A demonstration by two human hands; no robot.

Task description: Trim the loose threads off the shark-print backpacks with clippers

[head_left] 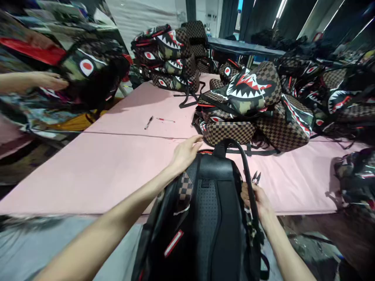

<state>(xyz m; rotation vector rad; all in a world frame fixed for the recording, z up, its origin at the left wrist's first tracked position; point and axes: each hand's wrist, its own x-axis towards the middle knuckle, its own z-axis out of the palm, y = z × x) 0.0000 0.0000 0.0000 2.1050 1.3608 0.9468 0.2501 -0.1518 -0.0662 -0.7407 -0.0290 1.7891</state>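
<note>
A black backpack [206, 203] with brown checkered side patches stands upright in front of me, its padded back panel facing me. My left hand [185, 153] rests at its top left corner, fingers stretched out. At the right side of the bag, my right hand [259, 200] is closed around a pair of thread snips [256, 178], whose blades point up past the fingers. The black shoulder strap [248, 175] passes in front of that hand, hiding part of its fingers.
Checkered shark-face backpacks [252, 91] lie piled on the pink table [117, 168], with another stack [172, 58] at the back. A black pen [149, 122] and a red pen [165, 120] lie left of centre. At left, a co-worker's hands hold a camouflage backpack [88, 78].
</note>
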